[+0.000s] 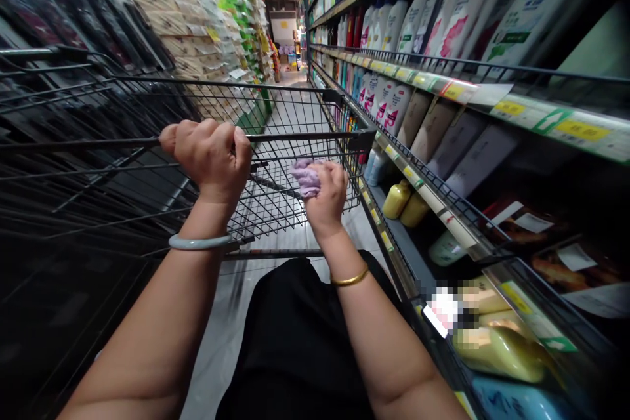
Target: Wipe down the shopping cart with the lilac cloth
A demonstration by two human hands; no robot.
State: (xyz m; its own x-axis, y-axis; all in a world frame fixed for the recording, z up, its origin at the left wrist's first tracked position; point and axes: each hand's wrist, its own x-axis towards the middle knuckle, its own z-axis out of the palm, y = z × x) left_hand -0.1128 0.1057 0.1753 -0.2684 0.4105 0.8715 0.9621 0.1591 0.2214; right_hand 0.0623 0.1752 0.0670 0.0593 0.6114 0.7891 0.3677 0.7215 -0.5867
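Observation:
My left hand (pixel 211 156) is closed in a fist round the black handle bar (pixel 98 142) of a wire shopping cart (pixel 290 111) in front of me. A pale bangle sits on that wrist. My right hand (pixel 325 195) is closed on a crumpled lilac cloth (pixel 305 177), just below the bar and near the cart's right rear corner. A gold bangle is on that wrist. The cart's basket looks bare inside.
Shelves on the right hold white bottles (pixel 394 105), yellow bottles (pixel 396 199) and price labels (pixel 581 128), very close to the cart. Stacked packaged goods (pixel 197 20) line the left. The narrow aisle floor (pixel 295 79) runs ahead.

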